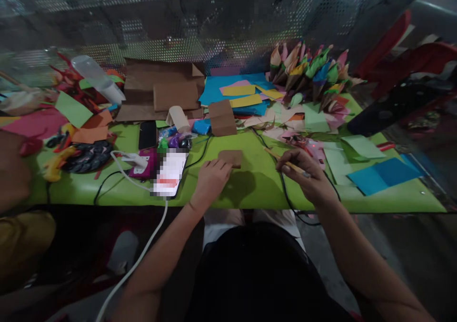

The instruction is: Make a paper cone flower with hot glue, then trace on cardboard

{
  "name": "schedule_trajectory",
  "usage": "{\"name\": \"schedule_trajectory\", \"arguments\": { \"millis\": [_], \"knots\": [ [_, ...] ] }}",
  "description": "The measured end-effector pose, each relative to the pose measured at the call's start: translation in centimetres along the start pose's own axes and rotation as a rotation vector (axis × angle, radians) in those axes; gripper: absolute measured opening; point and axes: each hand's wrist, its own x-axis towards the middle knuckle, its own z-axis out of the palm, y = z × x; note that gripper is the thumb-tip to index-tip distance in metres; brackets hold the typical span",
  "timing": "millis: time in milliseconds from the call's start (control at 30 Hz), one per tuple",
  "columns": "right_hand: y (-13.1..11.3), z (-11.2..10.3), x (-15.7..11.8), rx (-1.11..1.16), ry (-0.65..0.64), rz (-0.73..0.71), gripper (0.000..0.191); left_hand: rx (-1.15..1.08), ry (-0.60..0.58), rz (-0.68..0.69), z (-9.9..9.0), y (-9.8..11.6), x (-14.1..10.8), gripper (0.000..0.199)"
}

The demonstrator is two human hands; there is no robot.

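My left hand (213, 178) has its fingers closed at the lower left edge of a small brown cardboard piece (231, 157), a shadow falling on the green table below it. To the right, my right hand (303, 172) grips a thin yellowish pencil (276, 155) that slants up to the left, clear of the cardboard. Behind the small piece lies a larger square of brown paper (223, 118). A lit phone (170, 173) on a white cable lies left of my left hand.
Brown sheets (174, 95) and blue paper (210, 91) stack at the back. Paper cones like flowers (314, 69) cluster back right; a blue sheet (383, 175) lies right. A purple plug box (143, 165) and black cables are on the left. Part of another person (14, 169) shows far left.
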Motion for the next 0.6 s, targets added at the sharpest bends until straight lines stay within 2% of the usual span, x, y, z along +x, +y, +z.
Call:
{"name": "schedule_trajectory", "arguments": {
  "millis": [67, 167, 233, 300, 400, 600],
  "knots": [
    [0.0, 0.0, 0.0, 0.013, 0.021, -0.019, 0.028, -0.249, 0.128, -0.140, 0.3, -0.2, -0.1, 0.017],
    [-0.1, 0.2, 0.3, 0.054, 0.071, -0.049, 0.030, -0.746, 0.299, -0.413, 0.3, -0.2, 0.0, 0.015],
    [-0.3, 0.6, 0.7, 0.066, 0.091, -0.050, 0.030, -1.029, 0.363, -0.542, 0.2, 0.2, 0.1, 0.015],
    [-0.6, 1.2, 1.0, 0.065, 0.088, -0.041, 0.031, -1.208, 0.392, -0.608, 0.0, 0.9, 0.2, 0.015],
    [-0.6, 2.4, 1.5, 0.054, 0.068, -0.033, 0.030, -1.314, 0.382, -0.640, -0.2, 2.0, 0.3, 0.019],
    [0.9, 4.2, 2.2, 0.045, 0.105, -0.070, 0.030, -1.316, 0.309, -0.626, -0.2, 3.1, 0.0, 0.027]
  ]
}}
